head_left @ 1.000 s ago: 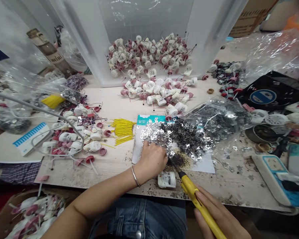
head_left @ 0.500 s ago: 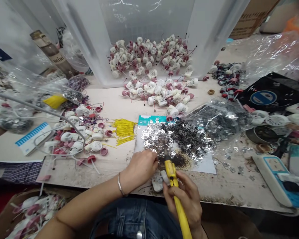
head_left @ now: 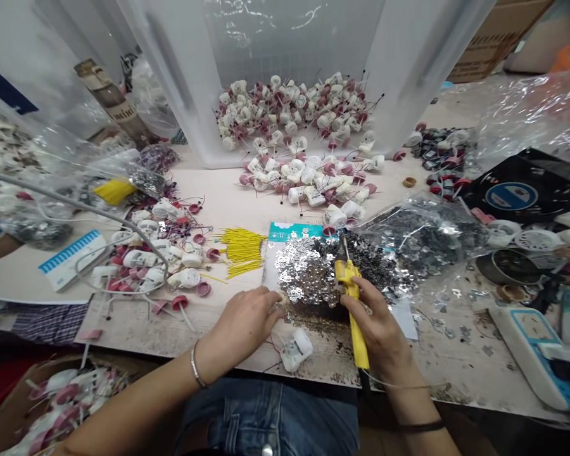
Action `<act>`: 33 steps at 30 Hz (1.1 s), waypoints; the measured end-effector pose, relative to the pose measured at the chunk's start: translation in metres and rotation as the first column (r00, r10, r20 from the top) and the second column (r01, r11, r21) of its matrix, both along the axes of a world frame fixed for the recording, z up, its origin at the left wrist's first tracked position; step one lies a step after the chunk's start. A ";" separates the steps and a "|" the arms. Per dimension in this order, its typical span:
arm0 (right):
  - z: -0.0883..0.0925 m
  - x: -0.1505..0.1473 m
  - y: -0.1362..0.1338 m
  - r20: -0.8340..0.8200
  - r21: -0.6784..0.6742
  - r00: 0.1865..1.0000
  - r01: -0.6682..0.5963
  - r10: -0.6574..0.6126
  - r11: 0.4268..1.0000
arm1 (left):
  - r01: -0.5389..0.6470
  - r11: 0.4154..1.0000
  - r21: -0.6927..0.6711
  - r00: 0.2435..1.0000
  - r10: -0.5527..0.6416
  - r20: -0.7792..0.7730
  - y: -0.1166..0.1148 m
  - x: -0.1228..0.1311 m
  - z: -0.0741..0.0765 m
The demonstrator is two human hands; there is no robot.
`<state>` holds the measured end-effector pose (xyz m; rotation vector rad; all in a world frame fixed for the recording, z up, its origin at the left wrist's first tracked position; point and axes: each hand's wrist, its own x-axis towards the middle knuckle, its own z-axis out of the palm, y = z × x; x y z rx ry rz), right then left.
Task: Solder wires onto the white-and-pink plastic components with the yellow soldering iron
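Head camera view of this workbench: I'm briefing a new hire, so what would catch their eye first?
The glittering heap of small silver metal tabs on a card at the bench's centre stands out first, with a yellow-handled soldering iron held over it in the right hand. Behind it, a clear plastic bin holds a large pile of white plastic units with red caps and wires. Left of the heap lies a bright bundle of thin yellow wires.

Yellow soldering iron [head_left: 346,275], tip up, in R hand [head_left: 377,320]; L hand [head_left: 240,330] beside pile of silver tabs [head_left: 304,269].
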<state>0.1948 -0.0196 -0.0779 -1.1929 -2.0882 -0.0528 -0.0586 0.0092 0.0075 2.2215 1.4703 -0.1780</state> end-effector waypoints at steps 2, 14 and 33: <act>0.002 -0.006 -0.008 -0.042 -0.002 0.998 -0.036 0.036 0.999 | -0.053 0.996 0.074 0.998 0.056 -0.040 0.010 -0.008 0.001; -0.004 -0.042 -0.028 -0.335 0.033 0.941 0.070 -0.055 0.997 | -0.144 0.919 0.366 0.983 0.176 -0.054 0.053 -0.041 -0.030; 0.020 -0.034 -0.093 -0.452 -0.030 0.836 0.335 -0.312 0.942 | 0.439 0.897 0.052 0.890 -0.442 0.115 0.025 0.051 -0.027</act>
